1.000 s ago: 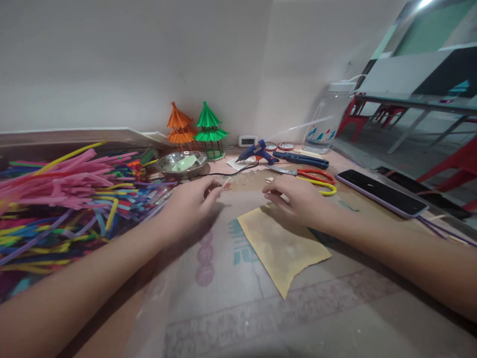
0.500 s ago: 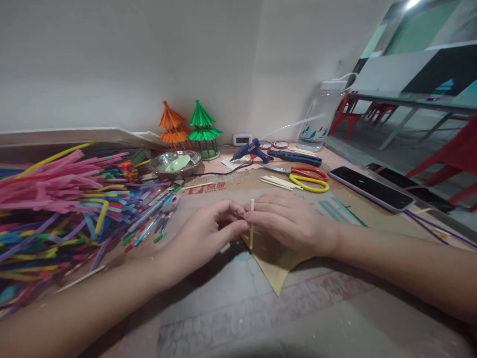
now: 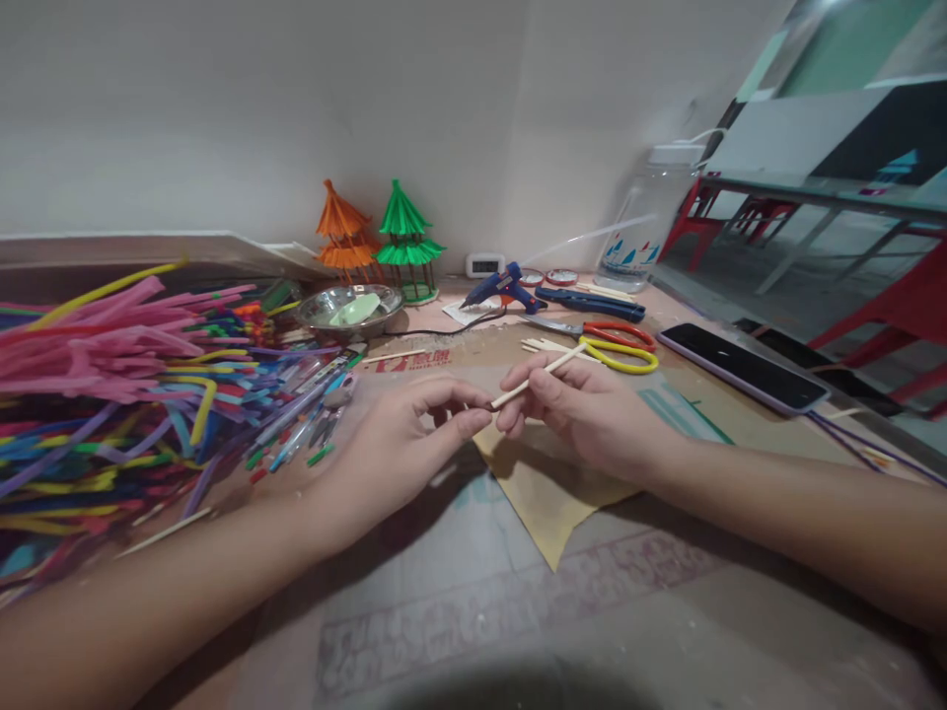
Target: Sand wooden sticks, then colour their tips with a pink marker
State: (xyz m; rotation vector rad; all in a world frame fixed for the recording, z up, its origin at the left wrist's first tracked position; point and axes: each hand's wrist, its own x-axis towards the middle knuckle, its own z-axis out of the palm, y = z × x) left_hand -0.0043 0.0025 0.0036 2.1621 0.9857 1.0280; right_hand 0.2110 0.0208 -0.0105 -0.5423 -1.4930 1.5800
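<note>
A short pale wooden stick (image 3: pixel 544 375) slants up to the right, pinched between the thumb and fingers of my right hand (image 3: pixel 592 409). At its lower left end, the thumb and index finger of my left hand (image 3: pixel 425 429) come together. Something small and dark shows at those left fingertips, too small to name. Both hands are above a yellowish paper piece (image 3: pixel 544 508) with a pointed corner, lying on the covered work surface. Just beyond my right hand lie several more wooden sticks (image 3: pixel 537 345) and scissors (image 3: pixel 628 355) with red and yellow handles.
Pipe cleaners (image 3: pixel 96 355) are heaped at left, beside pens (image 3: pixel 311 424). A metal bowl (image 3: pixel 311 318), an orange model (image 3: pixel 341 222), a green model (image 3: pixel 403 222), a glue gun (image 3: pixel 492 286), blue-handled pliers (image 3: pixel 592 303) and a bottle (image 3: pixel 640 217) stand behind. A phone (image 3: pixel 744 370) lies right.
The stick has gone from upright to slanting, its top now toward the right. My right hand has turned, bringing its thumb over the stick. My left hand stays nearly in place.
</note>
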